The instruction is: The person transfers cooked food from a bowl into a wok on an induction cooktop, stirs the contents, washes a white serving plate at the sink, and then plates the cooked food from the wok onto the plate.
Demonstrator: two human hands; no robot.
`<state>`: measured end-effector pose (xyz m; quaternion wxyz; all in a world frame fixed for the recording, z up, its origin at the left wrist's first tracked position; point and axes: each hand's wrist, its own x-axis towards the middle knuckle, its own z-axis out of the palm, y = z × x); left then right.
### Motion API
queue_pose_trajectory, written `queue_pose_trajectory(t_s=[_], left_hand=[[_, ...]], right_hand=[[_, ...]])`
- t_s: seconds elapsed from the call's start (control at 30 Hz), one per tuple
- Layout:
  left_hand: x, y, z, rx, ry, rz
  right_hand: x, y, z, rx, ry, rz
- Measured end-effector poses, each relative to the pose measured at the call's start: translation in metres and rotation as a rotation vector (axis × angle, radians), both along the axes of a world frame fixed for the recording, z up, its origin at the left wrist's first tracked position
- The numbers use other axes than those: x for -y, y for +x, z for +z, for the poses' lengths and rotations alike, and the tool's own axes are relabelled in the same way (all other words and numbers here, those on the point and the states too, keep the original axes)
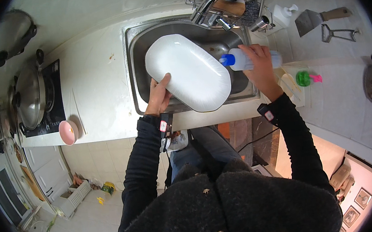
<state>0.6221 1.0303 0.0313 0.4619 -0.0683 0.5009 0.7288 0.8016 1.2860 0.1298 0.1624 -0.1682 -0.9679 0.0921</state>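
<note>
My left hand (160,95) grips the lower left edge of a white oblong plate (188,73), thumb on its upper face. The plate is tilted over the stainless steel sink (138,53). In my right hand (261,68) is a translucent plastic squeeze bottle (241,58) with a blue cap, lying sideways. Its nozzle points left at the plate's right edge. No liquid can be made out leaving it.
A chrome faucet (209,4) rises behind the sink beside a wire rack holding a brush and scrubber. A pink bowl (68,132) and chopsticks (79,111) lie on the left counter, near a lidded steel pan (31,97) on the cooktop. A green bottle (302,78) stands right.
</note>
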Motion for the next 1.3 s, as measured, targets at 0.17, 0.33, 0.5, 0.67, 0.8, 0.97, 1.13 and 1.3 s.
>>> queue_pose_trajectory(t_s=[0.17,0.33,0.5,0.67,0.8,0.97,1.13,1.3], left_hand=[[0.002,0.001,-0.001,0.011,-0.057,0.034],[0.006,0.003,0.001,0.012,-0.089,0.075],[0.008,0.001,-0.004,0.036,-0.144,0.047],[0.008,-0.004,-0.004,-0.003,-0.110,0.011],[0.006,-0.008,0.001,-0.087,-0.075,-0.063],[-0.001,0.002,0.003,-0.093,-0.054,-0.034],[0.003,0.004,0.007,-0.109,0.014,0.026],[0.014,0.001,0.010,-0.102,-0.051,-0.072]], right_hand=[[-0.045,0.021,-0.036,-0.584,-0.822,-0.344],[-0.128,0.046,-0.093,-0.773,-0.532,-0.723],[-0.175,0.055,-0.132,-0.563,-0.408,-0.778],[-0.044,0.045,-0.108,-0.364,-0.094,-0.484],[0.080,-0.008,-0.086,0.240,-0.480,0.377],[0.109,-0.080,-0.071,0.127,0.006,0.265],[0.103,-0.094,-0.071,0.288,-0.040,0.660],[0.107,-0.102,-0.077,0.056,0.054,0.369]])
